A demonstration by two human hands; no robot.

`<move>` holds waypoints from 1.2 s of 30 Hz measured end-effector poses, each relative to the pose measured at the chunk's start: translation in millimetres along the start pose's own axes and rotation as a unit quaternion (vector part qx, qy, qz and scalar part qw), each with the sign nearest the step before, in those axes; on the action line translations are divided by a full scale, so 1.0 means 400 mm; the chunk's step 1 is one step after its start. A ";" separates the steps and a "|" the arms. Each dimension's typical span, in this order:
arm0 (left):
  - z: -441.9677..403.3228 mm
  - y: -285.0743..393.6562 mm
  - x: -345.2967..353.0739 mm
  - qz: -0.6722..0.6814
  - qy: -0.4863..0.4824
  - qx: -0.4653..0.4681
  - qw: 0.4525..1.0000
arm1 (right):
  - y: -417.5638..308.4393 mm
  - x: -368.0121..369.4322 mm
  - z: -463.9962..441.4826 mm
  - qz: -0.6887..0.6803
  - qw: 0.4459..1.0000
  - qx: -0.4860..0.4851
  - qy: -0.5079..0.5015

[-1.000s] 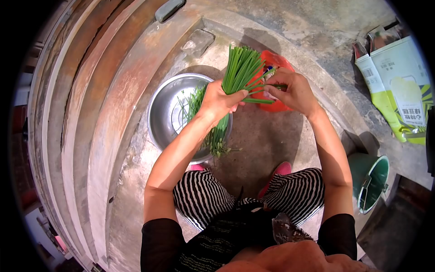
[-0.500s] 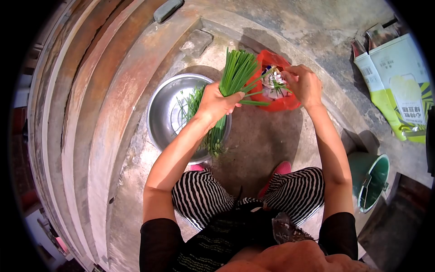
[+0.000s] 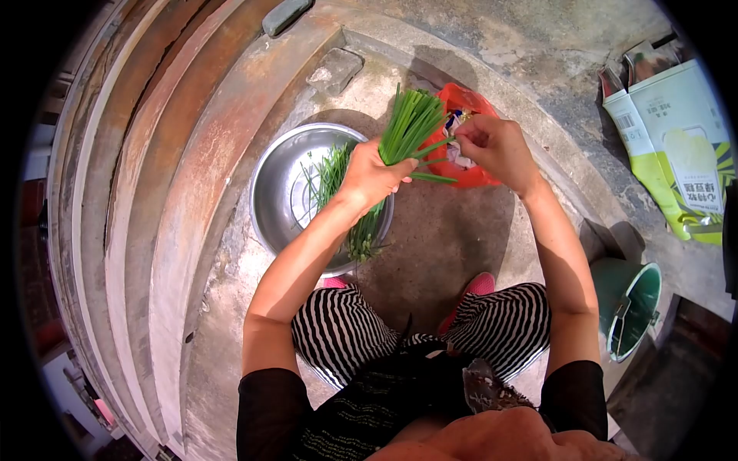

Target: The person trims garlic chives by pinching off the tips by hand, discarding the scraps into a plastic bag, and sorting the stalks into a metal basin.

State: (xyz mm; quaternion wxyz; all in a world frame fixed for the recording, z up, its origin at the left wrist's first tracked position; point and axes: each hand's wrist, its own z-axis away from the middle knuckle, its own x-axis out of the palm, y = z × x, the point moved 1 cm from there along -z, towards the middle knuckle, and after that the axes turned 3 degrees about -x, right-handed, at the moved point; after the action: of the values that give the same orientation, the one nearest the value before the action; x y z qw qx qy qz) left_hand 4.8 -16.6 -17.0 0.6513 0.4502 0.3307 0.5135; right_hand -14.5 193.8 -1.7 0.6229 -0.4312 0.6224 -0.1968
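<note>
My left hand (image 3: 373,173) is wrapped round a bunch of green chives (image 3: 411,127). The cut-looking upper ends fan out toward the far right, and the thin lower ends hang over the metal basin. Close to the bunch, my right hand (image 3: 496,150) is closed in a pinch at the end of a chive blade that sticks out sideways. Under and behind that hand lies a red plastic bag (image 3: 470,178), its mouth open, with whitish scraps inside partly hidden by my fingers. More chives (image 3: 327,177) rest in the round metal basin (image 3: 269,196) at the left.
Concrete steps (image 3: 196,192) curve along the left side. A stone block (image 3: 335,71) sits beyond the basin. To the right stand a green bucket (image 3: 626,307), tilted on its side, and a white and green printed package (image 3: 673,138). Pink shoes (image 3: 480,284) show below my hands.
My right hand has moved from above the red bag left toward the chives, and the green bits at its fingers over the bag are gone. My left hand keeps its hold, the bunch tilting slightly right.
</note>
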 end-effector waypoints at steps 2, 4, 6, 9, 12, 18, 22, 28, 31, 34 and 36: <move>-0.001 0.005 0.003 0.002 -0.008 0.002 1.000 | -0.002 -0.001 -0.002 0.016 0.999 0.006 0.029; -0.006 -0.005 -0.003 0.013 -0.008 0.003 1.000 | -0.003 -0.007 -0.006 -0.053 0.998 0.036 -0.006; -0.005 -0.005 -0.005 0.023 -0.008 0.005 1.000 | -0.012 0.002 -0.005 -0.082 0.996 0.023 -0.027; 0.002 0.006 0.002 -0.010 -0.008 0.022 1.000 | -0.012 0.021 -0.005 -0.114 0.992 -0.001 -0.055; 0.002 0.008 0.003 0.001 -0.008 0.028 1.000 | -0.028 0.026 -0.006 -0.042 0.998 -0.046 -0.030; 0.001 -0.003 -0.020 0.038 -0.018 -0.004 0.999 | 0.040 -0.022 -0.016 0.132 0.986 0.033 0.099; -0.009 -0.009 -0.041 0.112 0.001 0.010 0.994 | 0.079 -0.013 0.004 0.231 0.968 0.060 0.080; -0.017 -0.014 -0.058 0.194 0.026 0.046 0.980 | -0.009 0.107 0.001 -0.320 0.932 0.143 -0.097; -0.006 -0.006 -0.063 0.199 0.022 0.055 0.978 | -0.085 0.181 -0.029 -0.335 0.928 0.155 -0.058; -0.002 -0.010 -0.092 0.187 0.034 0.039 0.981 | -0.112 0.226 -0.057 -0.374 0.915 0.151 -0.027; 0.002 -0.023 -0.116 0.188 0.044 0.028 0.981 | -0.119 0.265 -0.071 -0.419 0.900 0.117 -0.031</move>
State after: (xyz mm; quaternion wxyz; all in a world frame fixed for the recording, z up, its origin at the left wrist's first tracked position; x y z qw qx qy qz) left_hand -2.9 -62.2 -26.5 0.5153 0.4991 0.2831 0.6366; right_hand -11.8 76.4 -24.3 0.5474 -0.5822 0.3369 -0.4979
